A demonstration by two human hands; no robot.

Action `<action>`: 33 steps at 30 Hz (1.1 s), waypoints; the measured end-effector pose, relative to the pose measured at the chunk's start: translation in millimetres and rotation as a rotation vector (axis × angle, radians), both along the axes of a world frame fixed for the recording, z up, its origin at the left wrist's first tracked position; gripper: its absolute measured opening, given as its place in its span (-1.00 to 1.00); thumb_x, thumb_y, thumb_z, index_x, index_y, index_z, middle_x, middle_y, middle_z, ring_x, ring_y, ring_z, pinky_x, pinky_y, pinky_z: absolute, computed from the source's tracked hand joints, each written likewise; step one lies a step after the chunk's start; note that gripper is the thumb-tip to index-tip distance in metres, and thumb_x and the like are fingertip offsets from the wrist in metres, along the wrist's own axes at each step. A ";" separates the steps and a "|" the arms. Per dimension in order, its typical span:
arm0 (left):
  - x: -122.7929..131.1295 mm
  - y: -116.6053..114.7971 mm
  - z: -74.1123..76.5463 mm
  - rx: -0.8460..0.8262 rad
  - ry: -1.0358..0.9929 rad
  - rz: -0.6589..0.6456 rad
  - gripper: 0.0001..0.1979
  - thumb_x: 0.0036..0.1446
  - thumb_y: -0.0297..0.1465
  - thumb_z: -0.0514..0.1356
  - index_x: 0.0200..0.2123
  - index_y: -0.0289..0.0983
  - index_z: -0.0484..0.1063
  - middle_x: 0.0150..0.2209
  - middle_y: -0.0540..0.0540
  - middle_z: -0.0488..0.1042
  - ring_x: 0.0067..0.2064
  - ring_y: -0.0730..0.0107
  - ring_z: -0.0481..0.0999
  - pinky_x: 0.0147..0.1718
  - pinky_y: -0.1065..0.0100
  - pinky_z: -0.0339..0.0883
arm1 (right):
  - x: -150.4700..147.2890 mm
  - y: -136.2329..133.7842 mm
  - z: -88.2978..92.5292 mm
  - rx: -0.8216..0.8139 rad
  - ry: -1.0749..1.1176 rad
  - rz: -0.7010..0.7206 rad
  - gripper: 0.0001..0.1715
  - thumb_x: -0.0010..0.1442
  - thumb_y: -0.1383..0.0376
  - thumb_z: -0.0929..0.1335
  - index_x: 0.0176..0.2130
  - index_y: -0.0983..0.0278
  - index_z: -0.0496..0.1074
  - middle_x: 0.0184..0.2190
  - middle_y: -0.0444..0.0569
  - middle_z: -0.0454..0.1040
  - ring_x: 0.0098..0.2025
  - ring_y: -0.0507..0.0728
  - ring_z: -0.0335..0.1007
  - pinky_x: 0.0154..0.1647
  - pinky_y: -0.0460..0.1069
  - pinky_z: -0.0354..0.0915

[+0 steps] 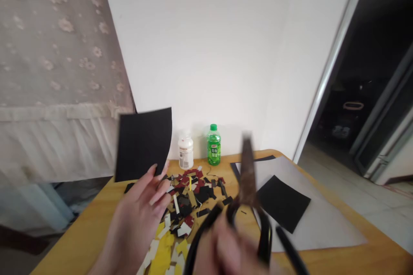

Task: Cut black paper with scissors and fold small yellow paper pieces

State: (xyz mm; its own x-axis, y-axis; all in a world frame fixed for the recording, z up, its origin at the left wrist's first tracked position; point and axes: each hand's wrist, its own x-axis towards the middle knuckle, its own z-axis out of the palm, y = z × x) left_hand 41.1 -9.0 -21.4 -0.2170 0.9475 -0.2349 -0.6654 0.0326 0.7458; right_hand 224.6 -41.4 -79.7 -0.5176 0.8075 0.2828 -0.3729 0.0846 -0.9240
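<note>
The left fingers (160, 191) sit close together at the bottom of a black sheet (143, 144), holding it up at the lower centre-left of the frame; its curved, cut-looking edge faces right. Lifted this way, the sheet stays clear of the bench and shows its whole face to the head camera. The left hand (137, 219) rises from the bottom edge with the palm turned inward. The right fingers (222, 251) curl around the black handles of rust-brown scissors (248, 172) at bottom centre, a blurred grip that still stands the narrow blades upright. Between the hands lies a heap of red, black, white and yellow scraps (190, 197) on a wooden bench (77, 240). Behind it stand a white bottle (186, 151) and a green bottle (214, 146). To the right, a black square (283, 203) lies on a white sheet (322, 223). A lace-covered bed (58, 51) fills the upper left, and a dark doorway (351, 73) opens at the right
</note>
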 end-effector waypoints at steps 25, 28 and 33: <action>6.7 -18.0 -23.9 0.410 0.844 -0.307 -0.70 0.09 -0.15 0.31 -0.48 -0.22 0.38 -0.58 0.10 0.28 -0.58 0.52 0.23 -0.64 0.50 0.12 | 3.5 46.0 37.9 -0.079 0.184 -0.518 -0.40 -0.02 0.02 0.59 -0.54 0.20 0.18 -0.79 -0.33 0.12 -0.73 -0.09 -0.02 -0.73 -0.15 0.05; 5.2 -18.0 -27.4 0.423 0.865 -0.370 -0.69 0.11 -0.12 0.30 -0.45 -0.23 0.44 -0.50 0.02 0.39 -0.50 0.44 0.36 -0.54 0.44 0.28 | 3.3 48.0 37.5 -0.114 0.262 -0.542 -0.34 -0.15 0.11 0.65 -0.56 0.20 0.14 -0.81 -0.37 0.06 -0.76 -0.12 -0.09 -0.77 -0.18 -0.02; 2.9 -20.5 -27.9 0.486 0.926 -0.435 -0.75 0.11 -0.15 0.32 -0.38 -0.22 0.52 -0.42 -0.05 0.52 -0.35 0.30 0.49 -0.30 0.32 0.40 | 10.0 47.3 41.5 -0.154 0.252 -0.486 -0.39 -0.09 0.21 0.64 -0.52 0.21 0.17 -0.77 -0.36 0.10 -0.72 -0.13 -0.05 -0.72 -0.22 0.04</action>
State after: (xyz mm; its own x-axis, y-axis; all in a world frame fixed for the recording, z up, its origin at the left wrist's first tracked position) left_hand 44.0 -29.5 -49.3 0.2545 0.9320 0.2582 0.1464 -0.3010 0.9423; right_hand 234.5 5.8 -38.2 -0.0075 0.9778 0.2095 -0.5356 0.1730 -0.8266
